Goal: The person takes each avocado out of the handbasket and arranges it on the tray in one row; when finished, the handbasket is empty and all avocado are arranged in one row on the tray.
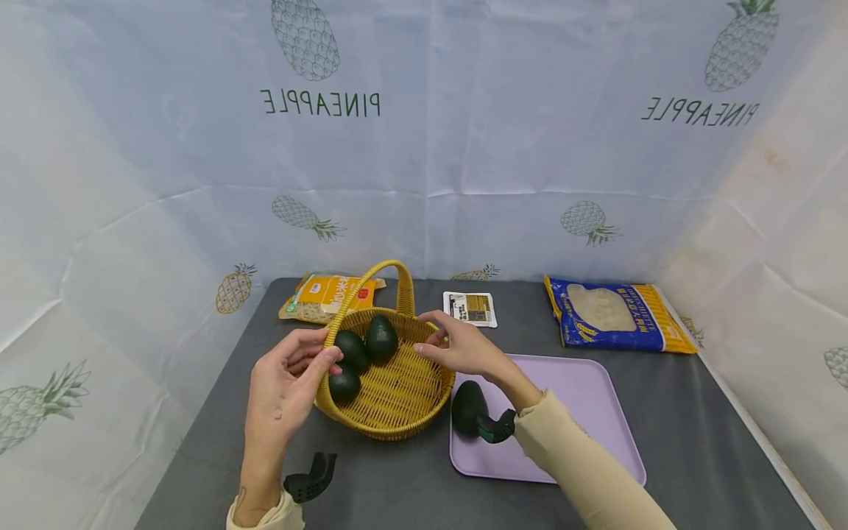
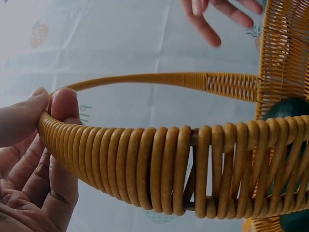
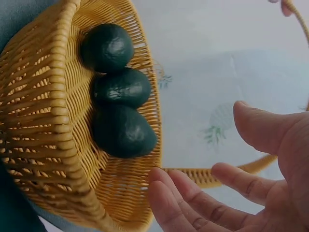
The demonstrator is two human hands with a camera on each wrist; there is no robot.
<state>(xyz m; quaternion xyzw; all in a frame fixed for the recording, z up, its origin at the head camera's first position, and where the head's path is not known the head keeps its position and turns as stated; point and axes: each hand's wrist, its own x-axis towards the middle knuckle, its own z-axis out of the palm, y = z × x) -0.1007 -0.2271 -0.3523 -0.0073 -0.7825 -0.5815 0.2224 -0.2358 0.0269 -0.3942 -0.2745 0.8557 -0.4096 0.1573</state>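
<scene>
Nearest the bench's (image 1: 384,478) front edge, two cream sleeves (image 1: 583,456) reach in; the left hand (image 1: 283,386) holds the basket handle (image 1: 405,291), its grip pinching the band between thumb and fingers; the right hand (image 1: 467,350) is by the basket's right rim, its grip wide with nothing in it (whether a fingertip touches the rim, I cannot tell).

The basket (image 1: 404,390) is a round, honey-yellow woven one, left of the bench's middle; three avocados (image 1: 382,340), dark green and glossy, lie close together on its left side, leaving woven floor bare to the right; just beside it on the right is a lilac tray (image 1: 563,386) with rounded corners, a fourth avocado (image 1: 468,403) near its left edge.

Farther off, an orange bag (image 1: 314,294) lies at the bench's far left corner; a small white packet (image 1: 472,308) is near the middle of the far edge; a blue and yellow bag (image 1: 603,316) lies toward the far right corner; behind hangs a pale cloth (image 1: 430,147) printed with pineapples and mirrored lettering.

The left wrist view alone shows a dark core between the handle's thick coils; the right wrist view brings out the avocados' bumpy skin; only the head view includes the tray's whole spread.
</scene>
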